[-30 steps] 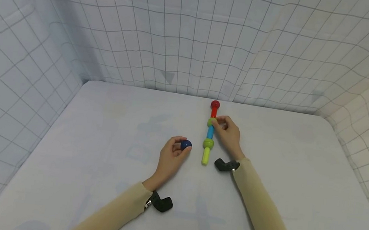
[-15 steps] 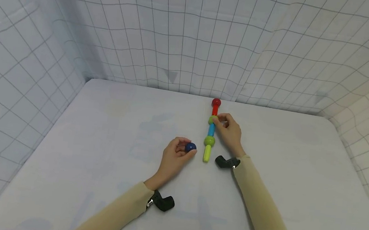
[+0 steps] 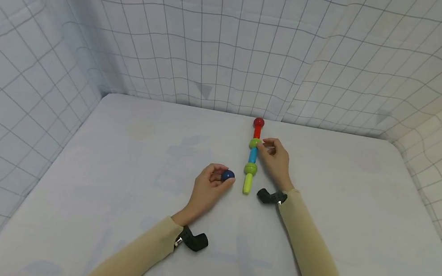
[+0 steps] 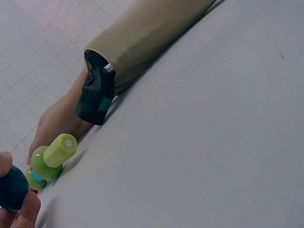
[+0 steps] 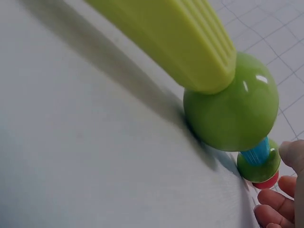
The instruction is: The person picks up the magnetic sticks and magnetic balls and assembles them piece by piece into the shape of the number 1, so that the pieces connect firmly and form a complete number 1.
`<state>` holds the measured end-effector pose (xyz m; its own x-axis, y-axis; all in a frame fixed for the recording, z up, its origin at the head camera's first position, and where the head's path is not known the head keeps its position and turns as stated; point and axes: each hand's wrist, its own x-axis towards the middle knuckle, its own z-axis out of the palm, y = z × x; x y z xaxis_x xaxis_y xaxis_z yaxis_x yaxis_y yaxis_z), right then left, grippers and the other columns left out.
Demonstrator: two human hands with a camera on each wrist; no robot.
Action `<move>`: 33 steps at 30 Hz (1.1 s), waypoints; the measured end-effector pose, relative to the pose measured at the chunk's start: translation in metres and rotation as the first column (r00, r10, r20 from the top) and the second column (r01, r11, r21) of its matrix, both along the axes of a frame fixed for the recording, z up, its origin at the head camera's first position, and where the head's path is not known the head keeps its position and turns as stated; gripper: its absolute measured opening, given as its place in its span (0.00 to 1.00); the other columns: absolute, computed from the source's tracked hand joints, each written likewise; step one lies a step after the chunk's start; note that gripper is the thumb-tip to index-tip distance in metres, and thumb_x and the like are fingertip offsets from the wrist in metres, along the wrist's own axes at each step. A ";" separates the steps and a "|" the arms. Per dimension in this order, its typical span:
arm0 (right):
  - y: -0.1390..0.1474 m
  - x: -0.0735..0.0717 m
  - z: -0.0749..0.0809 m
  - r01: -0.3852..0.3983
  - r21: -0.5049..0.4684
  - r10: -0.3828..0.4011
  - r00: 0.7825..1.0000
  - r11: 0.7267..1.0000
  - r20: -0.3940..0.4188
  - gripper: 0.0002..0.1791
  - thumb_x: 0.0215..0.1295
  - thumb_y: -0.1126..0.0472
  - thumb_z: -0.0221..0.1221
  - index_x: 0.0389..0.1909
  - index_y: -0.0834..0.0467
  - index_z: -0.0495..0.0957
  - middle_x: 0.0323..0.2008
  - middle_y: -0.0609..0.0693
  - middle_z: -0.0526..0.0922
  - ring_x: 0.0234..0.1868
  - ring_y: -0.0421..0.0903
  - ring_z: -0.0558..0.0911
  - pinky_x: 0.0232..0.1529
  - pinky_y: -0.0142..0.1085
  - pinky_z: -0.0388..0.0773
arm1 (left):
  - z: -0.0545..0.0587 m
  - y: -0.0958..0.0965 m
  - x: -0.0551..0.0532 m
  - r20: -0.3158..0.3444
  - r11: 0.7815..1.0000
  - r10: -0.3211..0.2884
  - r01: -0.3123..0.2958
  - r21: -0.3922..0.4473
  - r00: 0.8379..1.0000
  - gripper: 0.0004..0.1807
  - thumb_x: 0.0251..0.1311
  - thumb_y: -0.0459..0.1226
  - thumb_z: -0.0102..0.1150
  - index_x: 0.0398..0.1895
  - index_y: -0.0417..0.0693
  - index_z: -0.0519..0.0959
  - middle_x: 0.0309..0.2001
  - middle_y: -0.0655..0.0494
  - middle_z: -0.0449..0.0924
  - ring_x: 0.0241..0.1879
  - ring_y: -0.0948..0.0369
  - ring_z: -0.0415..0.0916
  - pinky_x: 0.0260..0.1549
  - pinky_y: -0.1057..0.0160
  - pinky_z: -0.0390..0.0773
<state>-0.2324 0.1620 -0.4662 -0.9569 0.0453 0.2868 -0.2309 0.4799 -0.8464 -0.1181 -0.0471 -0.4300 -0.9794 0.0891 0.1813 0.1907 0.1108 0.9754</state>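
Observation:
My left hand (image 3: 207, 189) pinches a dark blue ball (image 3: 228, 175) between thumb and fingers, just left of a rod of joined toy pieces. In the left wrist view, the same blue ball (image 4: 13, 189) shows at the lower left. The rod lies on the table: a red ball (image 3: 259, 122), red stick (image 3: 257, 133), green ball (image 3: 254, 143), blue stick (image 3: 253, 155), second green ball (image 3: 250, 168) and yellow-green stick (image 3: 247, 184). My right hand (image 3: 277, 163) is at the right side of the farther green ball, thumb tip right at its edge, fingers loosely bent beside it.
A white table (image 3: 143, 148) lies beneath everything, its back edge near the red ball. White curtains with a dark grid (image 3: 231, 44) hang behind and at both sides. Each wrist carries a black camera mount (image 3: 195, 242).
My left hand has come slightly right with the blue ball, nearer the rod. My right hand has eased a little right from the farther green ball, showing more of it.

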 end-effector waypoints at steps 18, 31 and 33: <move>-0.002 0.063 -0.004 0.043 -0.164 -0.027 0.995 0.985 0.100 0.14 0.67 0.56 0.58 0.47 0.61 0.75 0.31 0.53 0.78 0.23 0.42 0.76 0.23 0.28 0.70 | 0.000 -0.001 -0.002 0.019 1.000 0.002 -0.002 0.001 1.000 0.18 0.57 0.28 0.64 0.49 0.29 0.73 0.45 0.40 0.75 0.40 0.49 0.77 0.37 0.70 0.77; 0.003 0.073 0.012 -0.110 -0.137 0.157 0.904 0.984 0.397 0.22 0.62 0.42 0.60 0.43 0.58 0.75 0.18 0.56 0.76 0.11 0.49 0.75 0.14 0.36 0.74 | 0.000 0.000 0.000 0.039 0.999 -0.026 0.026 0.019 0.999 0.18 0.56 0.28 0.65 0.47 0.30 0.73 0.43 0.40 0.76 0.39 0.49 0.78 0.37 0.70 0.77; 0.003 0.073 0.014 -0.137 -0.101 0.167 0.890 0.985 0.425 0.25 0.61 0.41 0.61 0.42 0.59 0.76 0.17 0.56 0.77 0.11 0.49 0.76 0.14 0.36 0.73 | -0.001 0.000 0.000 0.038 0.999 -0.029 0.028 0.019 0.999 0.18 0.56 0.28 0.65 0.47 0.30 0.73 0.43 0.40 0.77 0.39 0.49 0.78 0.37 0.69 0.78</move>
